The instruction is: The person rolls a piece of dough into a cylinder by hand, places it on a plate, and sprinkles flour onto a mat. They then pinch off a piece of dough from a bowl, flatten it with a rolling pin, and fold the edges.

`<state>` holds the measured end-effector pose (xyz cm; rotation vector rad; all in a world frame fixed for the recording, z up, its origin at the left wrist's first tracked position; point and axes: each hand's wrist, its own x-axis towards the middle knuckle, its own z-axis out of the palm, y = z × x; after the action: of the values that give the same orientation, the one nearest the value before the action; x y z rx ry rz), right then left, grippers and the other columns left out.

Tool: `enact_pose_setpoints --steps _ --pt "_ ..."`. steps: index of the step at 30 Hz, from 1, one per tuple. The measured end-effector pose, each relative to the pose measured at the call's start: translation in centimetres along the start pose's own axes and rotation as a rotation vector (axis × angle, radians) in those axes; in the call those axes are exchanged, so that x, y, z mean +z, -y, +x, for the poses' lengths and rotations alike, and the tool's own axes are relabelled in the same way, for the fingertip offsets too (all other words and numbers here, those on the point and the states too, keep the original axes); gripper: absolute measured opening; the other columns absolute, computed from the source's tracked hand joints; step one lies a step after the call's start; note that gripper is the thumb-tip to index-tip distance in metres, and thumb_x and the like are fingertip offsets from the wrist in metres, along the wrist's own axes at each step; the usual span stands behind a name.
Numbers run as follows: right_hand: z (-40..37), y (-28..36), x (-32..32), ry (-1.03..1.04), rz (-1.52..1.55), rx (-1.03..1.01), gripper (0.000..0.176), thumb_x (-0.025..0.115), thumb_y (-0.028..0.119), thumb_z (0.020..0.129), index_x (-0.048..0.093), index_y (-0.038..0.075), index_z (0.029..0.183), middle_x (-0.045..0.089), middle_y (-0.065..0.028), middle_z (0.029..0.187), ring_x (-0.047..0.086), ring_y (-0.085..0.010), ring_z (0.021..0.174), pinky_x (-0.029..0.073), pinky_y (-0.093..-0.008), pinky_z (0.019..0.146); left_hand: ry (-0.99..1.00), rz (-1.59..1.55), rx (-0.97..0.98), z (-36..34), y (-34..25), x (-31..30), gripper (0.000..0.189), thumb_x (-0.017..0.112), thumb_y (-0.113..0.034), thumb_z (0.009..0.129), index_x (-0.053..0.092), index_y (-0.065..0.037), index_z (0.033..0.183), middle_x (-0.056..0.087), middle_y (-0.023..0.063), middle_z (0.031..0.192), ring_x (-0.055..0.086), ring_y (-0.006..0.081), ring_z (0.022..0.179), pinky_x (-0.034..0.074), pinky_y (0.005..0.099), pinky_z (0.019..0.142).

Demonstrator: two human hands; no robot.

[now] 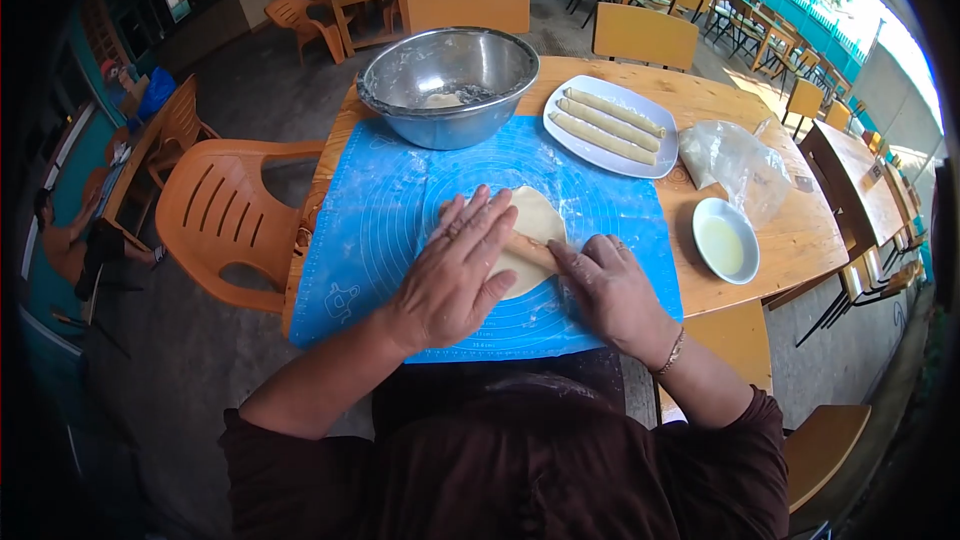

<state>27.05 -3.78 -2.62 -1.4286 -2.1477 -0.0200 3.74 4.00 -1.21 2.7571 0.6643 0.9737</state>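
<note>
A wooden rolling pin [531, 250] lies across a flat round of pale dough [540, 212] on a blue silicone baking mat [390, 230]. My left hand [455, 265] rests flat over the pin's left part, fingers stretched out and pointing away from me; it hides that end. At the pin's right end, the fingers of my right hand [610, 285] are closed around it. Flour dusts the mat, which has printed measuring circles.
Behind the mat stands a steel mixing bowl [450, 125] with some dough inside. A white plate [655, 168] holds three rolled dough sticks [612, 126]. To the right are a clear plastic bag [735, 165] and a white bowl [725, 242] of pale liquid. An orange chair [225, 215] stands left; a person [70, 240] sits farther off.
</note>
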Motion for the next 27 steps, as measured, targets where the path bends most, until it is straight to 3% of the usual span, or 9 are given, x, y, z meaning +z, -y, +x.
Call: enact_pose_setpoints --steps 3,10,12,13,14,17,21,23,27 --pt "0.3 0.5 1.8 0.045 -0.112 -0.066 0.043 0.059 0.01 0.085 0.058 0.001 0.127 0.053 -0.0169 0.094 0.054 -0.0338 0.087 0.045 -0.0432 0.077 0.321 0.111 -0.036 -0.6 0.4 1.3 0.068 0.039 -0.042 0.102 0.034 0.013 0.142 0.027 0.0296 0.153 0.019 0.0431 0.146 0.013 0.0502 0.12" --pt "1.1 -0.1 2.1 0.003 -0.243 0.054 0.041 0.056 0.016 0.089 0.058 -0.003 0.126 0.055 -0.0187 0.099 0.054 -0.0331 0.091 0.044 -0.0433 0.08 0.416 0.205 -0.07 1.2 1.7 3.5 0.075 0.036 -0.047 0.102 0.025 0.012 0.146 0.024 0.029 0.154 0.019 0.04 0.147 0.012 0.0466 0.121" --pt "1.7 -0.8 1.8 0.006 -0.257 0.113 0.04 0.054 0.02 0.092 0.058 -0.002 0.125 0.056 -0.0193 0.102 0.054 -0.033 0.094 0.043 -0.0441 0.083 0.493 0.12 -0.17 2.6 2.2 3.8 0.075 0.031 -0.048 0.102 0.024 0.011 0.147 0.022 0.0288 0.155 0.017 0.0389 0.147 0.011 0.0449 0.122" --pt "2.1 -0.8 1.3 0.081 -0.206 0.193 0.042 0.049 0.026 0.096 0.058 -0.001 0.127 0.057 -0.0223 0.113 0.054 -0.037 0.107 0.041 -0.0466 0.092 0.493 0.12 -0.166 3.3 2.4 4.1 0.075 0.031 -0.048 0.102 0.024 0.011 0.147 0.022 0.0288 0.155 0.017 0.0389 0.147 0.011 0.0449 0.122" --pt "2.2 -1.4 1.5 0.079 -0.207 0.195 0.042 0.049 0.026 0.096 0.058 -0.001 0.127 0.057 -0.0223 0.113 0.054 -0.037 0.107 0.041 -0.0466 0.092 0.515 0.146 -0.189 3.9 2.5 4.4 0.075 0.03 -0.048 0.103 0.023 0.011 0.148 0.021 0.0287 0.156 0.017 0.0387 0.147 0.011 0.0442 0.122" --pt "2.5 -2.9 2.1 0.118 -0.322 0.292 0.046 0.041 0.032 0.099 0.056 0.001 0.131 0.048 -0.0283 0.137 0.044 -0.0441 0.129 0.035 -0.0503 0.105 0.569 0.172 -0.254 5.8 3.0 5.5 0.074 0.029 -0.048 0.103 0.023 0.01 0.148 0.019 0.0288 0.156 0.016 0.0388 0.148 0.011 0.0438 0.122" --pt "2.8 -4.2 2.6 0.013 -0.424 0.255 0.049 0.042 0.032 0.098 0.052 0.0 0.134 0.051 -0.0278 0.13 0.048 -0.0429 0.122 0.036 -0.0495 0.103 0.664 0.241 -0.363 7.7 2.6 6.0 0.073 0.027 -0.048 0.103 0.024 0.01 0.148 0.017 0.0297 0.157 0.015 0.0397 0.148 0.012 0.0446 0.122" --pt "3.1 -4.4 2.5 -0.048 -0.331 0.286 0.045 0.046 0.03 0.096 0.054 -0.003 0.125 0.055 -0.0265 0.116 0.052 -0.0413 0.111 0.039 -0.0491 0.097 0.673 0.239 -0.39 8.4 2.8 6.3 0.073 0.027 -0.048 0.103 0.025 0.01 0.148 0.017 0.03 0.157 0.014 0.0399 0.148 0.013 0.0448 0.122" --pt "3.7 -4.7 2.2 0.009 -0.286 0.379 0.034 0.05 0.026 0.094 0.057 -0.004 0.108 0.055 -0.0238 0.103 0.053 -0.039 0.1 0.04 -0.0481 0.091 0.666 0.225 -0.452 9.5 3.0 7.0 0.074 0.026 -0.048 0.103 0.026 0.013 0.146 0.016 0.0317 0.156 0.014 0.0416 0.147 0.014 0.0458 0.121"
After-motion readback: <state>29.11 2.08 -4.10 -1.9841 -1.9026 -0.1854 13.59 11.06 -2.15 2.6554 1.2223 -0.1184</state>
